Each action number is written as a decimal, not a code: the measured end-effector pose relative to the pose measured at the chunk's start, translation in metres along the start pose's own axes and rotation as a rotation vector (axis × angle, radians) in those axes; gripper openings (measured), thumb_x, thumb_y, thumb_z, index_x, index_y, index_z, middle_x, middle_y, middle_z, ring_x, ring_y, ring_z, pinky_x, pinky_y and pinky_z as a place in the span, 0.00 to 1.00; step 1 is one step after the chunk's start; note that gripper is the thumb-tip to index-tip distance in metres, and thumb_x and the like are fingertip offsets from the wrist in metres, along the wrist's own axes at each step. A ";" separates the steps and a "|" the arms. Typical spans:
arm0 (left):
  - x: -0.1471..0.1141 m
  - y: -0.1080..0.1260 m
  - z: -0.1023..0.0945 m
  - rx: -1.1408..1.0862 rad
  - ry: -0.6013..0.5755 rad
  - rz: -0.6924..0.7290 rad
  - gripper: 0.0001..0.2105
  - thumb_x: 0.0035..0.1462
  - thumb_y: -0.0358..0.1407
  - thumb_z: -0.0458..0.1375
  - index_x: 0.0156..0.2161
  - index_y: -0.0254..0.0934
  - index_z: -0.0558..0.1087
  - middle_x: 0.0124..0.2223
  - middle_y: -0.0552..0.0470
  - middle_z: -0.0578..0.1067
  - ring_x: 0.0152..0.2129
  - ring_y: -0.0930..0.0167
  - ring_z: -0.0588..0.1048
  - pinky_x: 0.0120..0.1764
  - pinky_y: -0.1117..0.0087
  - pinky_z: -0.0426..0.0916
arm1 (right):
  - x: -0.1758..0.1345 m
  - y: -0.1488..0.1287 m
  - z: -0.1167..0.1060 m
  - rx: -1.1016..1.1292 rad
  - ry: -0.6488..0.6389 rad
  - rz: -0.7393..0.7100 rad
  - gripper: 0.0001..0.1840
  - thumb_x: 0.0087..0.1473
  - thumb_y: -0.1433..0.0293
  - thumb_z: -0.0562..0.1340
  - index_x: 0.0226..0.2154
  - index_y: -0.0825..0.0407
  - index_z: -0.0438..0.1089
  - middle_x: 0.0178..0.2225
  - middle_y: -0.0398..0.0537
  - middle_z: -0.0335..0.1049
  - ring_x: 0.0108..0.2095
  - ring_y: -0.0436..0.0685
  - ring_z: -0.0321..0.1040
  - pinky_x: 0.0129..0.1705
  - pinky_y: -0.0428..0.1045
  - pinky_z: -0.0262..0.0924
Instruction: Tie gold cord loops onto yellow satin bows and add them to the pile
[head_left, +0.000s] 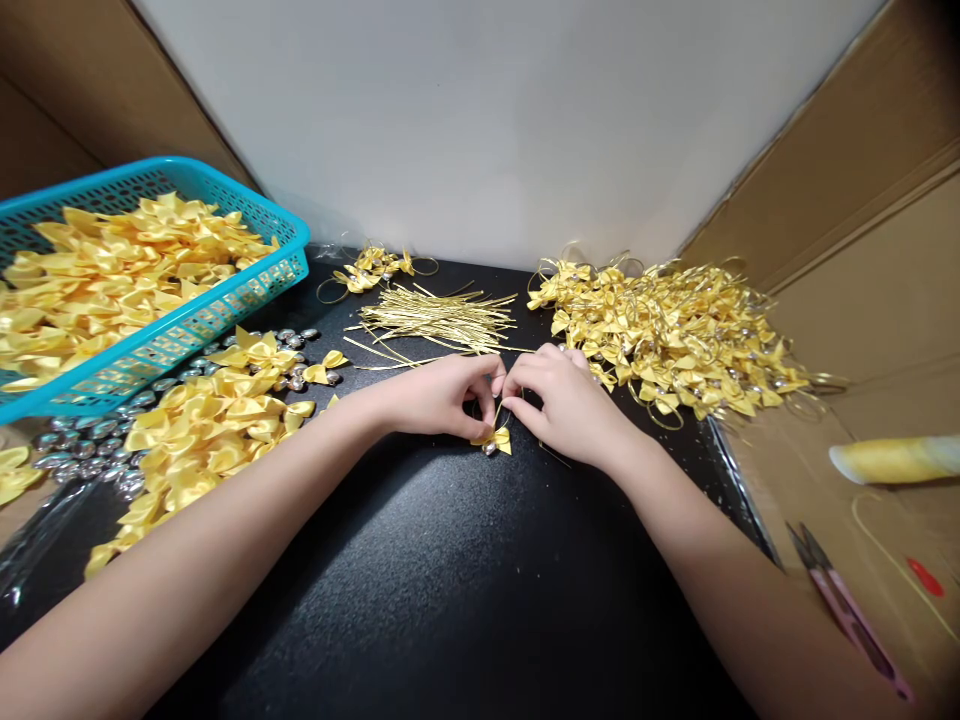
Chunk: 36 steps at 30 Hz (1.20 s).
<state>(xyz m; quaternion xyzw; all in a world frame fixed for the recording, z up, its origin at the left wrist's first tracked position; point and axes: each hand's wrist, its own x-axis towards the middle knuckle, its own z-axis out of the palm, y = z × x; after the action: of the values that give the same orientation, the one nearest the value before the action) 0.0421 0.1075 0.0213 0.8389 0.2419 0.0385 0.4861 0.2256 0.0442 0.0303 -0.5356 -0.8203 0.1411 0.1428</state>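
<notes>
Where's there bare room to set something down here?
Widest: the black tabletop between the left arm and right arm, on the near side of the small bow. A slim gap lies between the gold strips and the corded-bow heap. Crowded: the left, with blue basket, loose yellow bows and silver beads, and the back right.

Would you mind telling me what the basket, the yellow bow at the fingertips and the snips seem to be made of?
Basket: probably glossy plastic, from its smooth rim and perforated walls.
Yellow bow: likely satin ribbon, given its soft sheen.
Snips: blades look like dark metal, by their slim points; the pink handles could be plastic or painted metal.
</notes>
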 end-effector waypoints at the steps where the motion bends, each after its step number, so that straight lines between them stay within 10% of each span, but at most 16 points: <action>1: 0.000 0.000 0.000 0.004 0.003 0.002 0.13 0.48 0.29 0.60 0.35 0.39 0.59 0.31 0.56 0.79 0.27 0.71 0.75 0.34 0.70 0.64 | 0.000 0.000 0.000 0.000 0.000 0.000 0.06 0.57 0.72 0.60 0.29 0.51 0.69 0.33 0.44 0.71 0.39 0.57 0.60 0.46 0.54 0.46; 36: 0.003 0.001 0.018 0.020 0.102 0.015 0.15 0.44 0.26 0.58 0.35 0.39 0.58 0.29 0.57 0.76 0.26 0.71 0.74 0.32 0.70 0.64 | 0.000 0.003 0.000 0.157 0.039 0.019 0.06 0.54 0.76 0.58 0.28 0.51 0.68 0.32 0.42 0.74 0.35 0.54 0.64 0.42 0.52 0.51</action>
<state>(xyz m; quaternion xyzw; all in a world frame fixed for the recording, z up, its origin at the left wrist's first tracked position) 0.0507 0.0944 0.0126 0.8425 0.2604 0.0821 0.4644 0.2277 0.0454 0.0295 -0.5333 -0.7985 0.1959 0.1991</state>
